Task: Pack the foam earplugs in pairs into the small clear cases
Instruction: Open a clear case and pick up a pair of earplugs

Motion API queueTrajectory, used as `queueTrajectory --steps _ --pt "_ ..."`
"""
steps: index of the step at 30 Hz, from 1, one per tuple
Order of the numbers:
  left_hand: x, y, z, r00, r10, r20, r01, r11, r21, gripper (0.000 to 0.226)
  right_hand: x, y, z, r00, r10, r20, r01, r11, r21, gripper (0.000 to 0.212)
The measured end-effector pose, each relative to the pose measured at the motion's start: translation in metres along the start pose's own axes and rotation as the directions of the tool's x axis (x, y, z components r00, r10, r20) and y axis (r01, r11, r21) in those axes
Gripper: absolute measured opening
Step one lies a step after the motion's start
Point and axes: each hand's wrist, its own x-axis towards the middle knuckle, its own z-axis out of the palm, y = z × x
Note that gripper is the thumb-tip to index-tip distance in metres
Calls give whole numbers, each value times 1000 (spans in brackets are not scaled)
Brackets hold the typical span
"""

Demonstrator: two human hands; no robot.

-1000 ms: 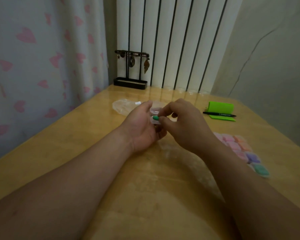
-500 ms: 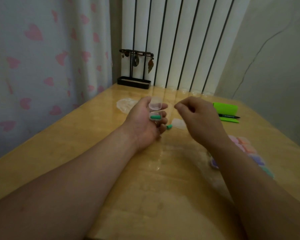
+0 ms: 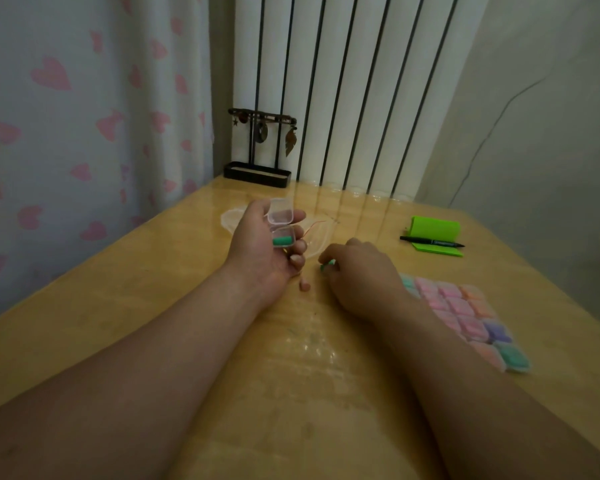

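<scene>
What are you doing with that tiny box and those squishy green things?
A person is packing foam earplugs into little clear cases, two to a case. The left hand holds an open clear case with one green earplug inside. The right hand pinches a second green earplug down at the table. A pink earplug lies loose between the hands, and rows of filled cases sit beside the right arm.

Stretches both bare forearms forward over the worktop [image 3: 118, 323], wrists close together. Cradles an open clear case [image 3: 282, 227] in the left hand [image 3: 262, 251], palm up, fingers curled round it. Holds the right hand [image 3: 359, 277] palm down, low at the worktop just beside, fingertips pinching a green earplug [image 3: 327, 266].
</scene>
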Motion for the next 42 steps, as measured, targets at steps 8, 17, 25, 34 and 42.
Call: queueTrajectory --steps 8,17,25,34,42 --pt "-1 -2 0 1000 -2 1 2 999 32 54 0 0 2 998 17 -67 -14 999 49 6" --pt "0 -4 0 1000 -23 5 22 997 79 55 3 -1 8 986 112 -122 -82 969 231 13" --pt "-7 -12 9 986 -144 81 131 980 150 59 -5 12 -24 913 204 -353 46 809 586 14" --pt "-5 -16 2 970 -182 162 167 981 101 60 -24 -18 -28 940 -102 -327 236 885 402 16" --pt "-2 -18 -1 974 -171 148 155 981 112 61 -23 -18 -24 943 -104 -315 234 881 411 20"
